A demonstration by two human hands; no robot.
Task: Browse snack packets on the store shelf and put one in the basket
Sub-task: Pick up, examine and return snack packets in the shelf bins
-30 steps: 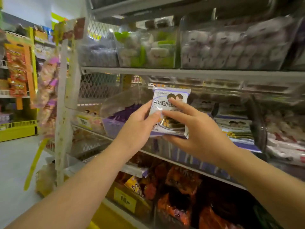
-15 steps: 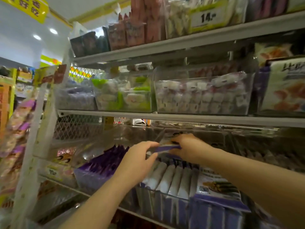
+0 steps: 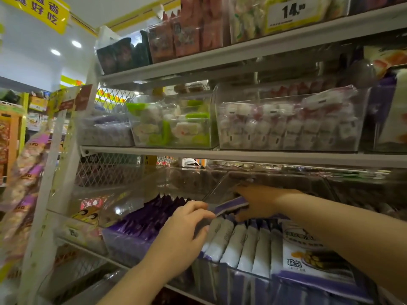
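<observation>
A white and purple snack packet (image 3: pixel 231 205) lies flat inside a clear shelf bin (image 3: pixel 224 188), over a row of upright white packets (image 3: pixel 237 245). My right hand (image 3: pixel 257 201) reaches into the bin and grips that packet at its right end. My left hand (image 3: pixel 182 236) sits at the bin's front edge, fingertips touching the packet's left corner, fingers curled. Dark purple packets (image 3: pixel 152 219) fill the bin to the left. No basket is in view.
The shelf above carries clear bins of green-wrapped sweets (image 3: pixel 171 126) and white and red sweets (image 3: pixel 284 126). A top shelf (image 3: pixel 242 51) holds boxes and a yellow price tag (image 3: pixel 293 12). Hanging snack bags (image 3: pixel 24 179) line the white upright at left.
The packet was held up in both hands facing me; it has since been lowered flat into the bin. My view has tilted upward, and my right hand has pushed deeper in.
</observation>
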